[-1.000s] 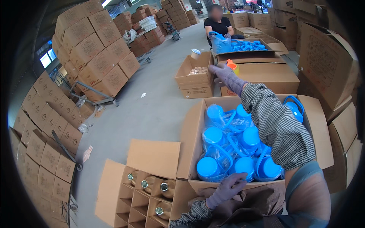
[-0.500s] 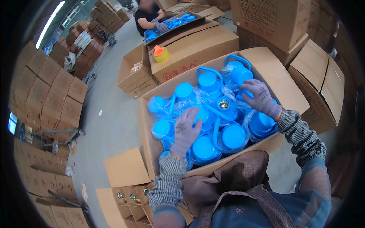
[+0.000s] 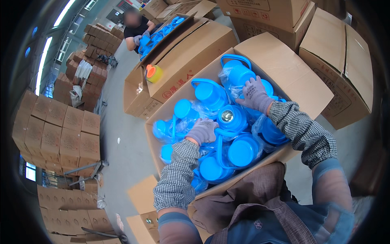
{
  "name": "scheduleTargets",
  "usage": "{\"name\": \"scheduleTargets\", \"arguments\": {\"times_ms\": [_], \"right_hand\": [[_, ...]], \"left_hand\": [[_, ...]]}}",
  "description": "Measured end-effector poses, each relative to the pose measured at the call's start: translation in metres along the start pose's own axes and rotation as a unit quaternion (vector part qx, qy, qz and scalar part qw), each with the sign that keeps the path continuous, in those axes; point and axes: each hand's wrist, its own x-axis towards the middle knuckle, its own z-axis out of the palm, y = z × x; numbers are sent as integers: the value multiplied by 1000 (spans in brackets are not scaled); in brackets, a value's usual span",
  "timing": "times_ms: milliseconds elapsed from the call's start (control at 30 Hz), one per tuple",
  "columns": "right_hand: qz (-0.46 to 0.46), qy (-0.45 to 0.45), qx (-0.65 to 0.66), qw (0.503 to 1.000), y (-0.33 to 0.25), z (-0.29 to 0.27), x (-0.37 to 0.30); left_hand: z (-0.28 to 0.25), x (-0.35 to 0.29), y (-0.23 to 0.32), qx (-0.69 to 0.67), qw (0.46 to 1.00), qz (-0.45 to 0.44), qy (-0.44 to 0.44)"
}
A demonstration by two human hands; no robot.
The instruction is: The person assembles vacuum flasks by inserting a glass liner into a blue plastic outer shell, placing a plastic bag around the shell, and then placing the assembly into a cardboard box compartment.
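Note:
A large open carton (image 3: 152, 134) in front of me holds several blue thermos jugs with looped handles, some wrapped in clear plastic. One uncapped blue jug (image 3: 237, 122) near the middle shows a shiny silver mouth. My left hand (image 3: 202, 131), in a pale grey glove, is closed at the end of a blue handle (image 3: 228, 133) just below that mouth. To its right, my right hand (image 3: 256, 95), gloved alike, reaches over the jugs with thumb and fingers apart. It is beside a blue jug (image 3: 240, 75) at the far end; its fingertips seem to touch plastic or a jug.
Beyond stands another carton (image 3: 195, 57) with a yellow and orange cup (image 3: 154, 73) by it. A co-worker (image 3: 136, 30) handles blue jugs at a far carton. Stacked cartons (image 3: 61, 130) line the left; more boxes (image 3: 341, 65) stand right. A divided box (image 3: 148, 221) sits low left.
My left hand has come down and closed at a blue handle. My right hand has shifted slightly among the jugs. The whole view has turned, and the co-worker's hands have moved.

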Motion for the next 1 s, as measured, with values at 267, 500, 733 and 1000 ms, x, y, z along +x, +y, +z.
{"name": "scheduleTargets", "arguments": {"times_ms": [267, 500, 733, 1000], "right_hand": [[-77, 60, -2, 995, 5, 21, -11], [-69, 255, 277, 924, 10, 42, -12], [-135, 356, 364, 850, -11, 18, -46], [-25, -176, 825, 536, -70, -43, -81]], "left_hand": [[-44, 14, -2, 45, 986, 37, 157], [-136, -117, -32, -167, 928, -23, 333], [-153, -259, -60, -405, 714, -75, 566], [-99, -403, 41, -309, 620, -142, 708]]}}
